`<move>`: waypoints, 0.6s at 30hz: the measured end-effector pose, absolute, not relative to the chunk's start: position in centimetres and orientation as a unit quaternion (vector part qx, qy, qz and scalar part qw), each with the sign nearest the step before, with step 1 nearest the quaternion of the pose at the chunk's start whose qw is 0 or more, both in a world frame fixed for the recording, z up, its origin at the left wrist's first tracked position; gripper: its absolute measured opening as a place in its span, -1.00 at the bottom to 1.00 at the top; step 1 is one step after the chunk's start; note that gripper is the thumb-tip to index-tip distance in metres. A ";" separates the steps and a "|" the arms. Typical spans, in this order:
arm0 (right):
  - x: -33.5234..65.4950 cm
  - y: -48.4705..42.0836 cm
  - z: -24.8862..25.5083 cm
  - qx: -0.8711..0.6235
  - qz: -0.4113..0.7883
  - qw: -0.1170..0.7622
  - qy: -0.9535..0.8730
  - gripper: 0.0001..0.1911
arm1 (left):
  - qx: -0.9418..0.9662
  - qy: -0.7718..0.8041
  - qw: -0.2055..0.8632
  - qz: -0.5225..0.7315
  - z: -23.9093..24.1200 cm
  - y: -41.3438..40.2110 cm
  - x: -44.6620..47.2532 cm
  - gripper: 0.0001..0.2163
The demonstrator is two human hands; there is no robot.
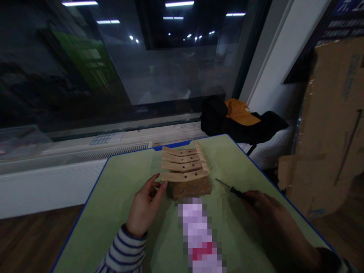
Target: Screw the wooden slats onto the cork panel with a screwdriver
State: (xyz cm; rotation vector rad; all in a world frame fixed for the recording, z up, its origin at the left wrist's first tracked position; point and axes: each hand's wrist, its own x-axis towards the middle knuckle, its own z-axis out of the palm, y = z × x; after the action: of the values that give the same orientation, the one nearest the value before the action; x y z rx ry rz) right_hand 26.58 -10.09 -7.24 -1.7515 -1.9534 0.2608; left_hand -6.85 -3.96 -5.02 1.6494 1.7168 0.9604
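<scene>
A wooden piece [183, 176] made of several pale slats with dark holes, joined to a crosspiece [201, 157] at their right end, rests on a brown block [193, 187] on the table. Beside the near slat's left end is my left hand [146, 204], its thumb and index finger apart. The fingertips are close to that slat; whether they touch it I cannot tell. My right hand [270, 218] is closed around the black handle of a screwdriver [234, 190]. The screwdriver's metal tip points left towards the block, apart from the wood.
The pale green table [125, 178] has a blue edge. A pixelated pink patch [197, 227] covers something in front of the block. Behind stand a radiator [110, 155] and a window; an orange cap [241, 112] lies on a black bag [214, 117]. Cardboard [330, 132] leans at the right.
</scene>
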 end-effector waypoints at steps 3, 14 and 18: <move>26.7 -10.0 -7.2 -0.629 0.036 0.189 -0.753 -0.77 | 0.611 0.634 0.302 0.365 -5.7 -3.9 -6.7 -0.52; 25.5 -7.2 -5.8 -0.597 0.067 0.214 -0.771 -0.64 | 0.600 0.586 0.371 0.399 -6.4 -3.8 -5.7 -0.64; 23.2 -4.8 -3.9 -0.573 0.190 0.211 -0.769 -0.52 | 0.584 0.569 0.401 0.417 -6.2 -3.7 -5.4 -0.66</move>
State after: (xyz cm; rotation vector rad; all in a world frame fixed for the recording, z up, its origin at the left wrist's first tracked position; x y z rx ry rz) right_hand 23.20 -4.79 -3.90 -1.5914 -2.1380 0.5292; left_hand -5.35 -3.75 -6.21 1.4768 1.4388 1.0543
